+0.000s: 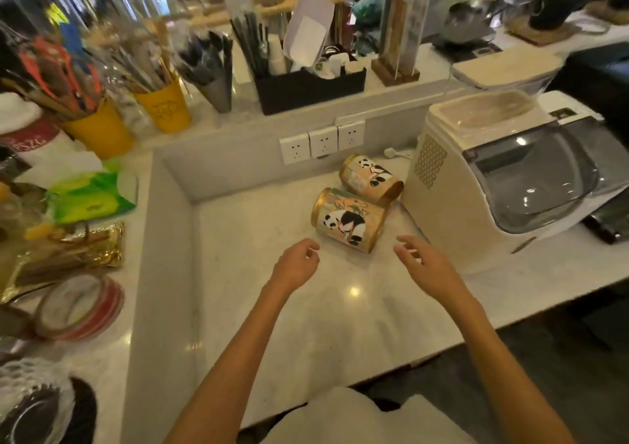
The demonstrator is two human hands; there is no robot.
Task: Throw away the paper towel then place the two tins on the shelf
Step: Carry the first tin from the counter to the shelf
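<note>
Two gold tins with panda pictures lie on their sides on the white marble counter [272, 307]. The nearer tin [349, 219] rests in front of the farther tin [371, 178], which lies close to the back wall. My left hand [295, 264] hovers just left of the nearer tin, fingers loosely curled and holding nothing. Just right of that tin, my right hand [423, 262] is spread with nothing in it. Neither hand touches a tin. No paper towel is in view.
A cream appliance with a dark window [503, 178] stands right of the tins. Wall sockets [321, 142] sit behind them. The raised ledge [218, 127] above carries yellow cups of utensils [166, 106] and a black organiser [309, 91]. Packets and tape rolls [80, 305] crowd the left shelf.
</note>
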